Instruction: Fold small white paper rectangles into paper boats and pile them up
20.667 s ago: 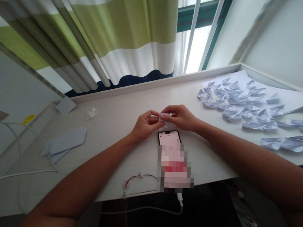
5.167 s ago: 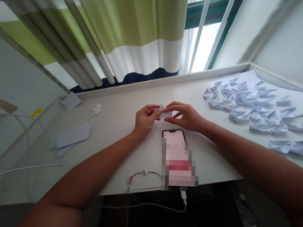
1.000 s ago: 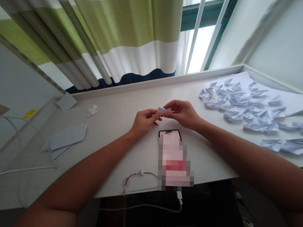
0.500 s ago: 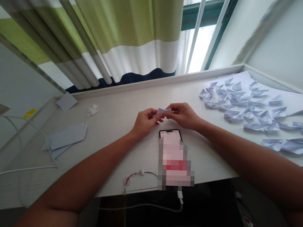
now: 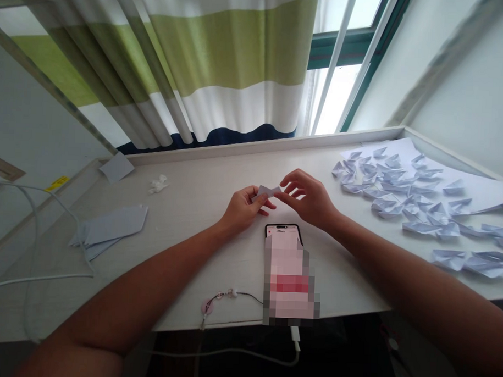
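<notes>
A small piece of folded white paper (image 5: 268, 191) is held just above the desk, beyond the phone. My left hand (image 5: 243, 209) pinches its left part, thumb in front and the other fingers behind and below. At the paper's right end is my right hand (image 5: 311, 197), its thumb and index finger on the tip and its other fingers curved and spread. Just nearer to me lies a phone (image 5: 283, 231) with a lit pink screen, mostly blurred out. Many folded paper boats (image 5: 412, 186) are spread on the right side of the desk, some on a large white sheet (image 5: 484, 191).
On the left of the white desk (image 5: 185, 191) are a stack of paper sheets (image 5: 116, 225), a crumpled tissue (image 5: 158, 183) and a square sheet (image 5: 117, 168) at the corner. A white cable (image 5: 37, 280) crosses there. A beaded strap (image 5: 219, 295) trails from the phone. Curtains (image 5: 239, 56) hang behind.
My right hand's fingers have lifted and spread more at the paper's right end, while my left hand keeps its pinch. The camera view has tilted slightly upward.
</notes>
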`<state>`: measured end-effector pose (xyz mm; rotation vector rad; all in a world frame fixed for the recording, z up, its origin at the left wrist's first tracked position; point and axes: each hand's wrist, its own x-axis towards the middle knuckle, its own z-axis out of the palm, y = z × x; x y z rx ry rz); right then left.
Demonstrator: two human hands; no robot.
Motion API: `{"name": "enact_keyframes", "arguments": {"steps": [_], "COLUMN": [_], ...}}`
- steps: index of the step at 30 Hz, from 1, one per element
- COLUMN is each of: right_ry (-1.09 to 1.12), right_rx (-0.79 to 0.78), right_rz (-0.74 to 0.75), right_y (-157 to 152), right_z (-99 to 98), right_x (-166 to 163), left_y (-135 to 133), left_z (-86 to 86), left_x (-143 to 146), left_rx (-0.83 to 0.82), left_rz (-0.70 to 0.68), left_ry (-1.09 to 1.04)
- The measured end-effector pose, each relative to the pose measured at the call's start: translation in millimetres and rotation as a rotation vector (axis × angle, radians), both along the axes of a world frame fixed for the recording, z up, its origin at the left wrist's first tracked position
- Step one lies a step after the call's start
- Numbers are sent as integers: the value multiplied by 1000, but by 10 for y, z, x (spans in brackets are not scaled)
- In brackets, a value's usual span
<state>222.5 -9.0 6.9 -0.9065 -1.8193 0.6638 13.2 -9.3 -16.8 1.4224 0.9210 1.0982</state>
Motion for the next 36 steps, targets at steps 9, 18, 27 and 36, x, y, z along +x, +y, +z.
{"name": "enact_keyframes", "arguments": {"steps": [9, 18, 27, 36], "right_ry": [-59, -67, -3, -25], "right_rx": [107, 1, -165, -169], "right_rz": [-11, 1, 66, 96], "right_y": [33, 28, 74, 93], "right_z": [-17, -39, -96, -94], "right_x": [-5, -31, -8, 42], "left_y": [-39, -69, -116, -49], "left_z": [48, 29, -5, -84], "left_x": [13, 38, 36, 34], "left_rx": [-43, -25, 41, 236], "left_rz": [53, 79, -17, 132], "left_ry": [-77, -116, 10, 35]}}
